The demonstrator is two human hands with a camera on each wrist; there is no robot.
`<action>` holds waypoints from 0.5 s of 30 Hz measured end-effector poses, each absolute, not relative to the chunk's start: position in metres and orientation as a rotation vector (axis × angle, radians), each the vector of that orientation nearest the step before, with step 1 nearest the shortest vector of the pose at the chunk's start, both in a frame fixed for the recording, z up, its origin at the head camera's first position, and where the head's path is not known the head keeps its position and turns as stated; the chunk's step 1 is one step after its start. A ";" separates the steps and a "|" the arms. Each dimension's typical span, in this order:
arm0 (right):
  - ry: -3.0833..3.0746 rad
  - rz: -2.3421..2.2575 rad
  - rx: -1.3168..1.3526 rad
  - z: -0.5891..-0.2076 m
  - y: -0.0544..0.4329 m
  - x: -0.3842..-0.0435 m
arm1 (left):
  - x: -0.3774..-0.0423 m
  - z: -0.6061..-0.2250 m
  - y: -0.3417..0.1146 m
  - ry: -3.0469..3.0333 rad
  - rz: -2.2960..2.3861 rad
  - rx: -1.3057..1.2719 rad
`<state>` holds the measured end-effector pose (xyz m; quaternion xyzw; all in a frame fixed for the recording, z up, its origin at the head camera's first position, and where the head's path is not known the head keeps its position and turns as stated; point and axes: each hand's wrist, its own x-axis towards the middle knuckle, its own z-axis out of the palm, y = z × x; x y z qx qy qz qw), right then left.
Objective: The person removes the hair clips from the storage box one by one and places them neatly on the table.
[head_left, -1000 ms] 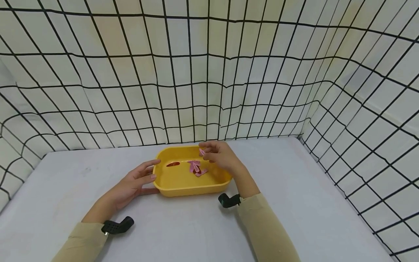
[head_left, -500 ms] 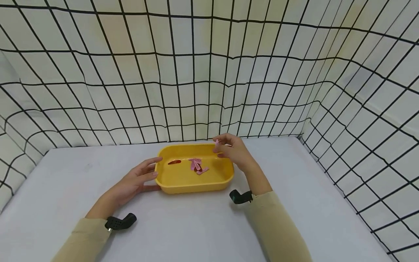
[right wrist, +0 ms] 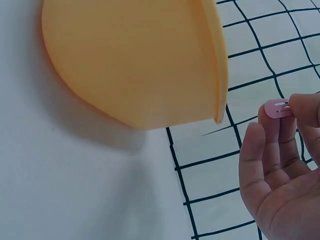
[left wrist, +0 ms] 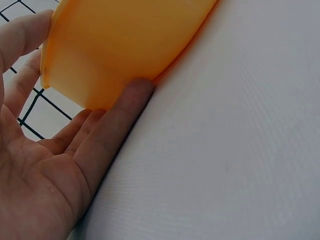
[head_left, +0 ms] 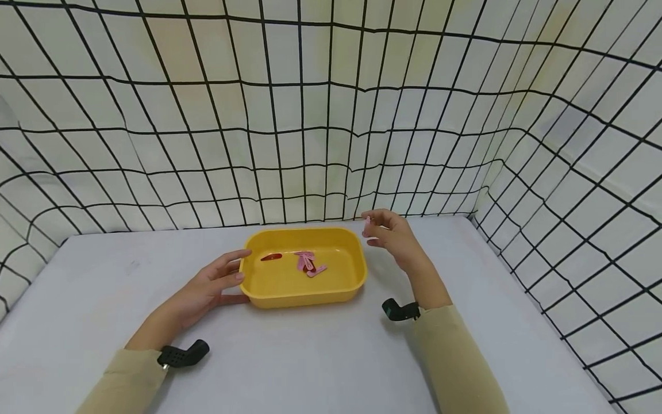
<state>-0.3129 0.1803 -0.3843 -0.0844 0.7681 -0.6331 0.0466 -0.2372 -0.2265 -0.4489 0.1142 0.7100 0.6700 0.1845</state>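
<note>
A yellow plastic tray (head_left: 302,300) stands on the white table, holding a small pile of pink and red hair clips (head_left: 306,261). One red hair clip (head_left: 271,257) lies apart toward its left side. My left hand (head_left: 207,287) rests against the tray's left end, fingers extended, some near the rim; in the left wrist view a fingertip touches the base of the wall. Beyond the tray's right end, my right hand (head_left: 395,238) is raised and pinches a pink snap hair clip (right wrist: 276,108) between thumb and fingers.
Black grid netting (head_left: 289,144) over white cloth rises along the table's back edge and down the right side. White table surface (head_left: 300,362) extends in front of the tray. Each wrist wears a black camera mount (head_left: 183,353).
My right hand has moved right, from over the tray to outside its right rim, with the pink hair clip pinched throughout. The left hand stays at the tray's left end.
</note>
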 end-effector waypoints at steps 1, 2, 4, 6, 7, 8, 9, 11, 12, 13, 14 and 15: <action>2.353 -1.923 -0.247 -0.384 0.182 -0.313 | -0.237 -0.448 -0.226 1.999 1.887 0.324; 2.362 -1.916 -0.236 -0.385 0.183 -0.313 | -0.237 -0.448 -0.226 1.996 1.886 0.324; 2.379 -1.901 -0.227 -0.385 0.185 -0.313 | -0.237 -0.447 -0.226 1.992 1.886 0.324; 2.390 -1.894 -0.231 -0.386 0.187 -0.313 | -0.237 -0.447 -0.225 1.990 1.885 0.318; 2.394 -1.892 -0.235 -0.386 0.188 -0.314 | -0.237 -0.446 -0.224 1.992 1.883 0.314; 2.393 -1.893 -0.240 -0.386 0.188 -0.314 | -0.237 -0.446 -0.224 1.996 1.881 0.312; 2.391 -1.896 -0.244 -0.387 0.189 -0.314 | -0.237 -0.446 -0.224 1.998 1.880 0.310; 2.388 -1.900 -0.238 -0.389 0.189 -0.316 | -0.237 -0.445 -0.224 2.005 1.877 0.307; 2.393 -1.897 -0.235 -0.389 0.189 -0.316 | -0.237 -0.446 -0.224 2.008 1.876 0.307; 2.399 -1.895 -0.229 -0.390 0.188 -0.317 | -0.237 -0.446 -0.225 2.009 1.879 0.307; 2.404 -1.893 -0.223 -0.391 0.188 -0.318 | -0.237 -0.446 -0.225 2.013 1.880 0.308; 2.413 -1.889 -0.214 -0.393 0.187 -0.319 | -0.237 -0.446 -0.225 2.018 1.879 0.307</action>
